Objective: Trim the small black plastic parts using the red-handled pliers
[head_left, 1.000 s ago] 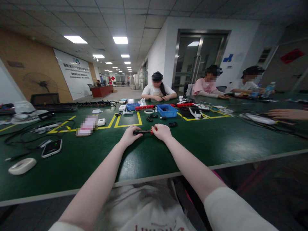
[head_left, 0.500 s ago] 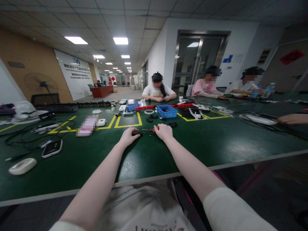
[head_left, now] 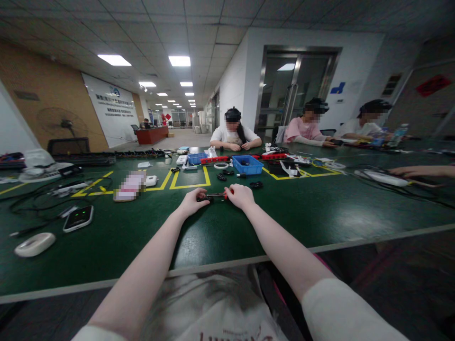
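Note:
My left hand (head_left: 195, 202) is closed around a small black piece (head_left: 205, 199) just above the green table (head_left: 213, 241); the fingers hide most of it and I cannot make out its kind. My right hand (head_left: 241, 195) grips a pair of red-handled pliers (head_left: 215, 194), their slim metal jaws pointing left. The jaw tips meet the black piece or lie right beside it at my left fingertips. Beyond the hands lie a black coiled cable (head_left: 256, 184) and more black cable bundles (head_left: 222, 176).
A blue bin (head_left: 247, 164) with dark items stands ahead, near a white ring-shaped roll (head_left: 221, 166). On the left are a phone (head_left: 130, 186), a black-and-white device (head_left: 78, 218) and a white roll (head_left: 35, 245). Several people sit around the table; another person's hand (head_left: 423, 171) reaches in at right.
The pliers' jaws have moved left and now reach the black piece in my left hand. My left hand has tilted the piece slightly, and the two hands are closer together.

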`<state>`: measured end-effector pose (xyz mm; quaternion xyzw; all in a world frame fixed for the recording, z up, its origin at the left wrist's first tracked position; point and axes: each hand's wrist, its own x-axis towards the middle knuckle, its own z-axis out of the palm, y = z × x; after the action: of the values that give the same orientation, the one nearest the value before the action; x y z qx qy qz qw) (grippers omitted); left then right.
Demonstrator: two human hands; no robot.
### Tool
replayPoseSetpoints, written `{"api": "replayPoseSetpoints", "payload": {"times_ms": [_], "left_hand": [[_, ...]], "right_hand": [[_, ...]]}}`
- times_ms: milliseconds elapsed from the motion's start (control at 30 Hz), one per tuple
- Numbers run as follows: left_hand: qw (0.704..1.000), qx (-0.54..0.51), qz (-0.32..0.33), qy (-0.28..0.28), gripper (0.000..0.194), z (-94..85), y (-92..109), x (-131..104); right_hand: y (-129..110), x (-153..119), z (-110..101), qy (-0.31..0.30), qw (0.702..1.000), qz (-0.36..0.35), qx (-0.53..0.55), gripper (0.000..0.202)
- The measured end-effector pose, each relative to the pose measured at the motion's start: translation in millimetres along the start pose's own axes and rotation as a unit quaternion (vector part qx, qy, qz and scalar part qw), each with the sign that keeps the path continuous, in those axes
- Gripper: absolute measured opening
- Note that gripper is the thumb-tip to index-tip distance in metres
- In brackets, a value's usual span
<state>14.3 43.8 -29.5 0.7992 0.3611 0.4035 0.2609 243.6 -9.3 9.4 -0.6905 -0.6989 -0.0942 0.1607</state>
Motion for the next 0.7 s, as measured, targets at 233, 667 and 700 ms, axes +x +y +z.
{"api": "replayPoseSetpoints", "payload": {"times_ms": [233, 667, 700], "left_hand": [[1.000, -0.020, -0.007, -0.007, 0.050, 0.9, -0.9, 0.6], [1.000, -0.014, -0.007, -0.018, 0.046, -0.3, -0.8, -0.2], [1.000, -0.012, -0.006, -0.018, 0.045, -0.5, -0.7, -0.3]], "right_hand": [[-2.1, -0.7, -1.5, 0.001, 1.000, -0.017, 0.001, 0.032], [-3.8, -1.1, -2.0, 0.003, 0.999, -0.032, -0.004, 0.031], [-4.5, -1.2, -2.1, 0.000, 0.999, -0.034, -0.004, 0.031]]}}
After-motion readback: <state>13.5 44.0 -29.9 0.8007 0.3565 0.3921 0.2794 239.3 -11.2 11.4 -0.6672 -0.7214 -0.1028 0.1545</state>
